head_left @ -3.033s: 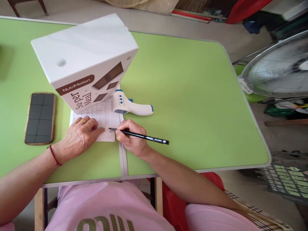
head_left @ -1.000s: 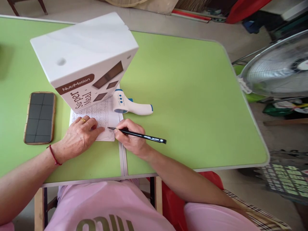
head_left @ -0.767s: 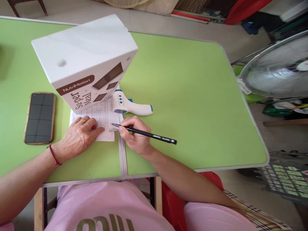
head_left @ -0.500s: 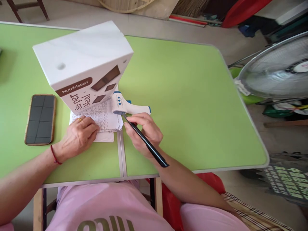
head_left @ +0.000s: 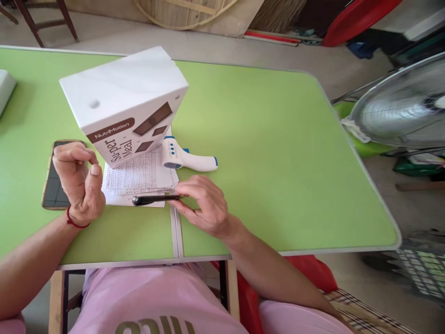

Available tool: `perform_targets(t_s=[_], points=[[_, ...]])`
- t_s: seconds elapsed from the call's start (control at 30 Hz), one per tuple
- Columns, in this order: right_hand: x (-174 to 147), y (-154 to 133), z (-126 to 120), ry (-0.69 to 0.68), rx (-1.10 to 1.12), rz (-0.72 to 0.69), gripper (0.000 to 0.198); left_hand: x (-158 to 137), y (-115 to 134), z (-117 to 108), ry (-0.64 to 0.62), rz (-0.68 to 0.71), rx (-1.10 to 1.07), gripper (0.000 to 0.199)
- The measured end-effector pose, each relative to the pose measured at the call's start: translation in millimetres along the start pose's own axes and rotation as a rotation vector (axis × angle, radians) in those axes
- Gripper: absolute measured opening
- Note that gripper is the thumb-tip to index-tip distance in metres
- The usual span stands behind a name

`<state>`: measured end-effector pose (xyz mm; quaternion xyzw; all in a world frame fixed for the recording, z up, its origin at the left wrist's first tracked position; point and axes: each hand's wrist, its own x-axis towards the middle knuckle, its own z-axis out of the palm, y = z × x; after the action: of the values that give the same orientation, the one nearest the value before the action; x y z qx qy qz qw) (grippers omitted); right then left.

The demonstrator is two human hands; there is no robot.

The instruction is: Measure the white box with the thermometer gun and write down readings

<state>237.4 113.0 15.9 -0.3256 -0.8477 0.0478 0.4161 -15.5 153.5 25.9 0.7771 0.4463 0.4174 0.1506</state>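
Note:
My right hand (head_left: pixel 203 204) pinches a black pen (head_left: pixel 153 199) by one end, and the pen lies level, pointing left over the lower edge of the papers. Raised over the phone (head_left: pixel 54 185) is my left hand (head_left: pixel 78 178); its fingers are bent, the thumb stands apart, and it holds nothing. Handwritten papers (head_left: pixel 139 175) lie on the table in front of me, between my hands. A white NutriMotion box (head_left: pixel 123 88) stands upright at their far side, hiding part of them. Beside the papers lies a white and blue infrared thermometer (head_left: pixel 187 160), just beyond my right hand.
The green folding table (head_left: pixel 278 153) has a metal seam (head_left: pixel 176 232) running toward me. At the far left edge sits a white object (head_left: pixel 5 88), partly cut off. A large fan (head_left: pixel 399 102) stands off the right end, and a wooden stool (head_left: pixel 45 23) behind the table.
My left hand has lifted off the papers and moved left over the phone. The pen has swung from slanting toward me to pointing left, and my right hand has drawn slightly nearer to me.

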Motion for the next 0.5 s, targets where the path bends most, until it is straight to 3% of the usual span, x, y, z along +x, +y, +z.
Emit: perform_targets(t_s=[0.13,0.2,0.33,0.4,0.5], points=[[1,2,3,-0.124,-0.043,-0.082,0.008,5,-4,3,0.182,-0.026,-0.078,0.061],[1,3,5,-0.200,-0.060,-0.081,0.008,6,-4,7,0.242,-0.067,-0.140,0.064],[-2,4,9,-0.300,-0.052,-0.054,0.010,6,-5,15,0.083,-0.108,-0.154,0.073],[-4,7,11,-0.264,-0.015,-0.045,0.008,6,-7,17,0.046,-0.096,-0.138,0.071],[-5,19,13,-0.053,-0.062,0.078,0.023,5,-11,18,0.073,-0.092,-0.142,0.070]])
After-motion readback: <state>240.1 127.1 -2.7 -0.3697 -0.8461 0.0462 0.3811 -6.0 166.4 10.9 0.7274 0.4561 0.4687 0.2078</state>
